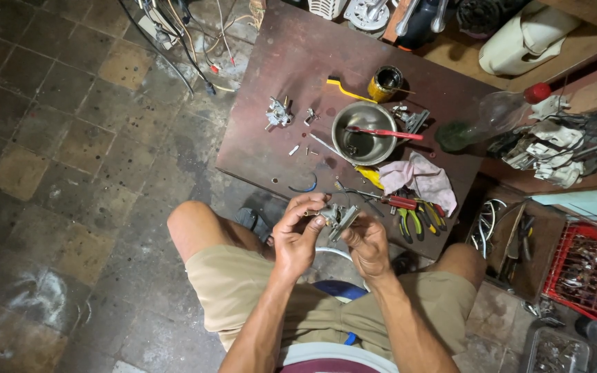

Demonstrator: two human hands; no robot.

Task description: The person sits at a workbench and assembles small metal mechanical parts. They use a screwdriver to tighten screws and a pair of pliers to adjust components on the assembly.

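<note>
**Item in hand: small metal part** (338,218). It is being held above the person's lap, at the near edge of the worktop (278,62), between both hands. It looks like a grey cast piece with flat plates and edges; finer detail is too small to tell.

**Left hand** (297,235): it is closing round the left side of the metal part, thumb and forefinger pinching it at the top.

**Right hand** (366,243): it is gripping the right side of the part from below, fingers curled up against it.

**Handling, as judged:** the part is probably stiff and light enough for fingertips, hard rather than fragile, though it may be carrying small fittings that could drop free. Bare metal, possibly oily, is likely to be slippery; taking it by the flat outer faces, as both hands are doing, seems the surest hold.

**Around it on the worktop:**
- steel bowl (364,132), middle, with a red-handled tool (381,132) lying across it
- pink rag (419,178), right of the bowl and nearer
- pliers with green and yellow grips (416,221), near right, just beside the right hand
- another metal assembly (278,112), far left
- yellow tin (385,83), far side
- loose screws and small bits lying between the bowl and the assembly
</note>
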